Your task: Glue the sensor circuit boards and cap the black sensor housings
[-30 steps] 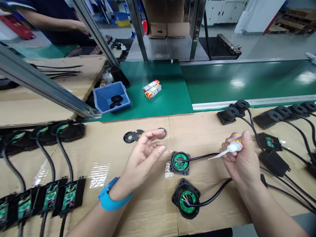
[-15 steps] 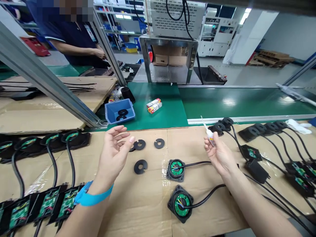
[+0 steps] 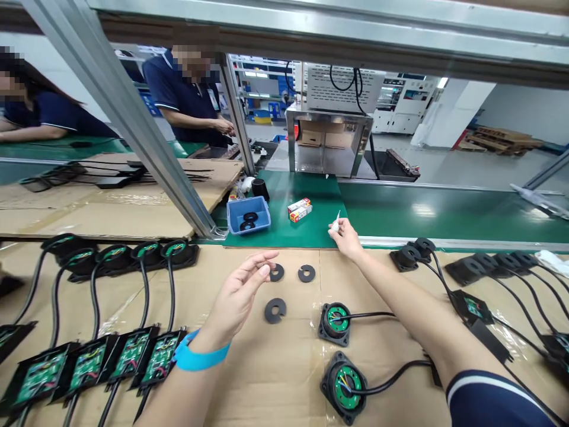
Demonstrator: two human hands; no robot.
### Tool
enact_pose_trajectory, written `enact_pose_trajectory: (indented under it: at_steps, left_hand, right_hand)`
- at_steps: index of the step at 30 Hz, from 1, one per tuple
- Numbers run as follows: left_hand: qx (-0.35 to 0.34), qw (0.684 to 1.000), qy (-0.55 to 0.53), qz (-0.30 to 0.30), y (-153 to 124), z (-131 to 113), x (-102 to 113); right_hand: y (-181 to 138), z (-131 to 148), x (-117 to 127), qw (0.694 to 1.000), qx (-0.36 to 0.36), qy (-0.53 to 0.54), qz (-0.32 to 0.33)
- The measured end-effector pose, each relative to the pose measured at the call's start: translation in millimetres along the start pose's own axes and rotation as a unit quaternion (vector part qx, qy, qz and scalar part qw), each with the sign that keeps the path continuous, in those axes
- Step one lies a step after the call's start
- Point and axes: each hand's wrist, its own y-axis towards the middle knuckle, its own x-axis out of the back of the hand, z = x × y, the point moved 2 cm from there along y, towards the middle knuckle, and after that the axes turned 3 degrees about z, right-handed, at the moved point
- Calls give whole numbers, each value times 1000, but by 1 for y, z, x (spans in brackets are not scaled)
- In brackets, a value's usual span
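My right hand (image 3: 348, 238) reaches to the near edge of the green mat (image 3: 275, 236) and pinches a small white glue bottle (image 3: 336, 226), its thin nozzle pointing up. Nothing is in my left hand (image 3: 235, 296), which hovers palm inward over the cardboard with its fingers loosely extended. Beside its fingertips lies a black slotted ring (image 3: 277, 273), partly hidden by them. Another black ring (image 3: 306, 273) rests to the right and a third ring (image 3: 275, 311) nearer me. Two black housings with green circuit boards, one farther (image 3: 326, 339) and one nearer (image 3: 329, 385), lie right of the rings, cables attached.
A blue bin (image 3: 249, 231) holding black rings stands on the mat near small red-and-white boxes (image 3: 299, 210). Cabled housings with circuit boards (image 3: 128, 359) line the left; more black housings (image 3: 406, 258) sit right. A metal post (image 3: 146, 136) slants at left. Two people are beyond it.
My right hand has moved forward and left with the glue bottle, from above the cardboard to the green mat. My left hand remains open near the rings. The view has tilted up and turned left.
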Motion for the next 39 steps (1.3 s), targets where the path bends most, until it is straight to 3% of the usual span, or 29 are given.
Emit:
enact_pose_trajectory:
  at_steps: [3,8,14,20,25,29,32,34,39]
  left_hand:
    - [-16,981,183,-58,14,13,20]
    - [59,878,451,-149,37,30,57]
    - [164,771,606,-102,54,45,58]
    - [169,734,656,-46,52,44,50]
    - [186,756,625,-64,49,41,55]
    - [156,833,529,-48,46,32,49]
    - [92,919,382,1,35,12,31]
    - [41,961,271,37,23,-4,15]
    - [-53,992,64,91,-6,-36,-20]
  right_hand:
    - [4,-6,-3,999,5,-48,3]
    - [-3,-6,3,997,-28,-65,-21]
    - [-37,14,25,995,-57,24,-80]
    - [-104,38,52,989,-58,107,-88]
    - [-149,36,67,974,-60,193,-99]
    - [-171,37,67,963,-60,242,-103]
    - [-182,48,62,958,-62,262,-98]
    - [-189,58,56,959,-46,267,-78]
    - [-203,69,43,970,16,241,-23]
